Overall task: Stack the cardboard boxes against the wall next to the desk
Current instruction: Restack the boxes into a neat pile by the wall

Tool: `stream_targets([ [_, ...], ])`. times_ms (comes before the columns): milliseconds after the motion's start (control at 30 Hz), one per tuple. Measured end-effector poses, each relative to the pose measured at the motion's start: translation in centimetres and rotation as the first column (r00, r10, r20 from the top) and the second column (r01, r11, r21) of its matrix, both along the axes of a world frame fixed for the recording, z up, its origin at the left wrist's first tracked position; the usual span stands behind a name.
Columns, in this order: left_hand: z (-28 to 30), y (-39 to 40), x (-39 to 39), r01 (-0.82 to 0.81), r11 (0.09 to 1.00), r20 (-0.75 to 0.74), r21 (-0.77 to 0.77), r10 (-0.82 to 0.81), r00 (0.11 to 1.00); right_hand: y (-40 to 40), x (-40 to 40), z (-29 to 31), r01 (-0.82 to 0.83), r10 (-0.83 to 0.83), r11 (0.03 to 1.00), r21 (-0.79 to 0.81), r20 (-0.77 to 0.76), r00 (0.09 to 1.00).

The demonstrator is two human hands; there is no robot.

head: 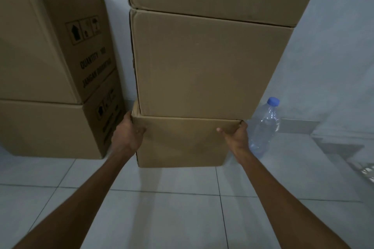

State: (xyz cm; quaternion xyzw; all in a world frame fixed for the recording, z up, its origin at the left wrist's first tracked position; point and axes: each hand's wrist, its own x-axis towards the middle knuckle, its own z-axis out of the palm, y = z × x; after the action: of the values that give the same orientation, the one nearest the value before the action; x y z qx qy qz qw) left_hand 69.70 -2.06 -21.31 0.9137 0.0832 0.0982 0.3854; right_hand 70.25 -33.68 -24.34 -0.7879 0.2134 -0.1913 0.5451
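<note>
Left hand [127, 134] and right hand [235, 134] each grip an upper front corner of the bottom box [182, 143], fingers curled around its edges, beneath the middle box [208, 66].

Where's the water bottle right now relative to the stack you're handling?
In the head view the water bottle stands upright on the floor by the wall, just right of the bottom box, behind the right hand.
</note>
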Motion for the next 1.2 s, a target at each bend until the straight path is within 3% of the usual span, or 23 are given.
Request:
stream_targets([
  [433,-1.1,0.9,1.9,-0.039,0.999,0.04,0.002,0.039,0.998,1.8,0.0,-0.8,0.088,-0.083,0.984,-0.154,0.04,0.996],
  [967,-1.2,3.0,2.5,-0.054,0.998,0.012,0.014,0.054,0.998,4.3,-0.2,-0.4,0.087,-0.084,0.977,-0.193,0.021,0.996],
  [1200,-1.2,5.1,2.4,-0.048,0.996,0.022,-0.073,0.05,0.998,6.3,-0.2,-0.3,0.057,-0.051,0.977,-0.205,0.032,0.998],
])
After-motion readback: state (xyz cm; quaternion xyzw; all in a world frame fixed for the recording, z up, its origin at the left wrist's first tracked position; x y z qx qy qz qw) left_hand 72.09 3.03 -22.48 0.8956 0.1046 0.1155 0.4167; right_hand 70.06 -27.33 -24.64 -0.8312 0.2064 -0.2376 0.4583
